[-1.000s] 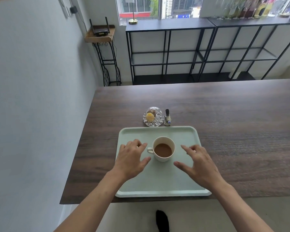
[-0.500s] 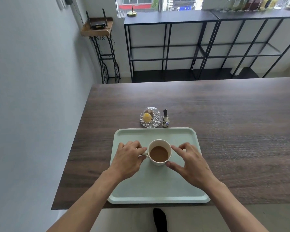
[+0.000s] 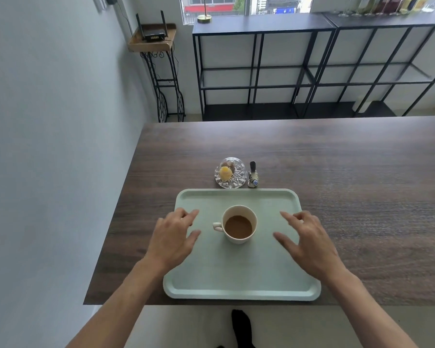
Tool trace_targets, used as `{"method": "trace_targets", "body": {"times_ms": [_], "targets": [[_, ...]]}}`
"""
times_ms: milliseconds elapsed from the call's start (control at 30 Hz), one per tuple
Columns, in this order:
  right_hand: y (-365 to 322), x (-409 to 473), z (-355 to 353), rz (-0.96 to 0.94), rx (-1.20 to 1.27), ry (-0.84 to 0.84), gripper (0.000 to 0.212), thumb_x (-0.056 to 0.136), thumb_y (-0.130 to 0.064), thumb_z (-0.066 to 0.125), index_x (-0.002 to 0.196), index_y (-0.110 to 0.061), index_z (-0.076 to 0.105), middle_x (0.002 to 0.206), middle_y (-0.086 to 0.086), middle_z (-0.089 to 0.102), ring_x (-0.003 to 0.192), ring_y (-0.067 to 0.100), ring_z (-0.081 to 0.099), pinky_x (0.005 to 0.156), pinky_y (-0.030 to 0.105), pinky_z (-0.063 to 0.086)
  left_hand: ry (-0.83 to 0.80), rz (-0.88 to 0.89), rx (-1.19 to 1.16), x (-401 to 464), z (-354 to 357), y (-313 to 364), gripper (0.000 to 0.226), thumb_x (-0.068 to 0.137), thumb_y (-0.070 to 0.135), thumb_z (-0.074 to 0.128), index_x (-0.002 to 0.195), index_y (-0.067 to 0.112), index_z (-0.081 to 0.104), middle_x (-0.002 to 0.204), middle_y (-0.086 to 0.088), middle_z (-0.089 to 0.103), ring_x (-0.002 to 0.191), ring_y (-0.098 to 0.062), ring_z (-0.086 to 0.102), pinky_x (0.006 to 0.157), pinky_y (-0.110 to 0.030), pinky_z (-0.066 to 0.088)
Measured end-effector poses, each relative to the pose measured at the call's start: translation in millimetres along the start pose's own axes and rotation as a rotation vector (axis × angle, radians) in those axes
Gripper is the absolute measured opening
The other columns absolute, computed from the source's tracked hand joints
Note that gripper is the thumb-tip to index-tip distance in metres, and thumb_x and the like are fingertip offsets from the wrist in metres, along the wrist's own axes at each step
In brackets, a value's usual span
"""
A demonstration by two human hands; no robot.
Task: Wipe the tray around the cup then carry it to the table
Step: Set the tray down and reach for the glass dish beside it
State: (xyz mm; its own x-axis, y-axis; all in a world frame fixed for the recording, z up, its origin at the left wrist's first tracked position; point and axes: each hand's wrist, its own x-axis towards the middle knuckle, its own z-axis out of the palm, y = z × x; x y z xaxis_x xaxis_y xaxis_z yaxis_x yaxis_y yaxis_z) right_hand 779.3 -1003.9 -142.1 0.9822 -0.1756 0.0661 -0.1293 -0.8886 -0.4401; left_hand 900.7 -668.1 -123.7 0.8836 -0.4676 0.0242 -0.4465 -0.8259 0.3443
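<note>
A pale green tray (image 3: 236, 285) lies on the dark wooden table (image 3: 337, 172), close to its near edge. A white cup (image 3: 239, 224) of brown coffee stands upright near the tray's middle, handle pointing left. My left hand (image 3: 172, 238) hovers over the tray's left side, fingers spread, a short gap from the cup's handle. My right hand (image 3: 309, 244) is over the tray's right side, fingers apart, clear of the cup. Neither hand holds anything.
Just beyond the tray's far rim sit a cut-glass dome (image 3: 230, 173) with sweets inside and a small bird figurine (image 3: 253, 175). A white wall runs along the left. Black metal shelving (image 3: 312, 66) and a router stand (image 3: 153, 38) are past the table.
Half a second ago both hands were closed in around the cup, touching it. Now they have drawn apart to the tray's left and right sides, and the cup stands alone.
</note>
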Motion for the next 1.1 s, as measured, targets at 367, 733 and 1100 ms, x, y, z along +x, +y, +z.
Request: {"method": "trace_targets", "body": {"times_ms": [367,733,1100], "targets": [[53.1,-33.3,-1.0,0.198,0.012,-0.077,0.05,0.101,-0.037,0.065,0.146,-0.018,0.059,0.1,-0.004,0.055,0.102,0.019,0.05,0.081,0.039,0.046,-0.115,-0.235,-0.165,-42.3,15.5,-48.4,0.056,0.103,0.036,0.055,0.156,0.02,0.043,0.103,0.007,0.054,0.098,-0.018,0.057,0.098,-0.051,0.048],[48.4,-31.7,0.0,0.195,0.029,-0.059,0.04,0.1,-0.031,0.067,0.138,-0.019,0.064,0.095,-0.006,0.055,0.097,0.018,0.05,0.074,0.04,0.047,-0.105,-0.226,-0.229,-47.4,12.1,-45.0,0.046,0.102,0.026,0.062,0.146,0.017,0.054,0.091,0.015,0.051,0.081,-0.005,0.054,0.088,-0.046,0.053],[43.7,-33.1,-2.4,0.227,0.044,-0.043,0.041,0.101,-0.034,0.066,0.137,-0.015,0.065,0.094,-0.005,0.058,0.097,0.021,0.053,0.077,0.045,0.052,-0.091,-0.259,-0.251,-46.6,14.9,-50.7,0.059,0.104,0.035,0.058,0.156,0.012,0.044,0.096,0.009,0.052,0.09,-0.013,0.055,0.089,-0.04,0.054]]}}
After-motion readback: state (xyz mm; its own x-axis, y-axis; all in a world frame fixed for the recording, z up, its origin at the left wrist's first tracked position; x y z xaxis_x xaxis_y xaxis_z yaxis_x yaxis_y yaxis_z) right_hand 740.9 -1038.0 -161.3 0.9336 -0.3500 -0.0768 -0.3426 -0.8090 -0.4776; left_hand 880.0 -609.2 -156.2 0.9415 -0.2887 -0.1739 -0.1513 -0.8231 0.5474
